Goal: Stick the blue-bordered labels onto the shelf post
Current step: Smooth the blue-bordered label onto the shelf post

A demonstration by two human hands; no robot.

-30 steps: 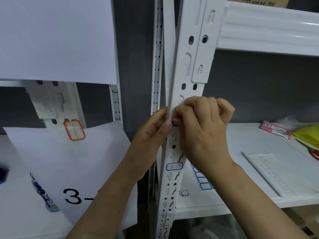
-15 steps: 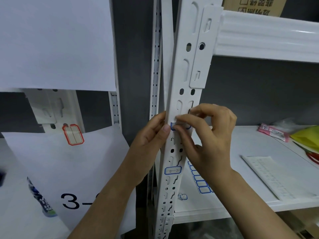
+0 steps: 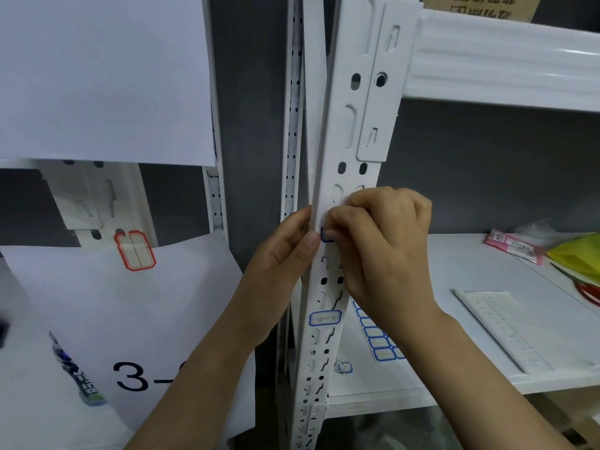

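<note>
Pinched a blue-bordered label against the shelf post with the right hand, fingers curled — gripped the post's left edge with the left hand.

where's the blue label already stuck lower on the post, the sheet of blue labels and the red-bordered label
lower blue-bordered label (image 3: 324,318): head view, its white middle
sheet of blue-bordered labels (image 3: 384,354): head view, lowest label on it
red-bordered label (image 3: 134,251): head view, its centre line
</note>
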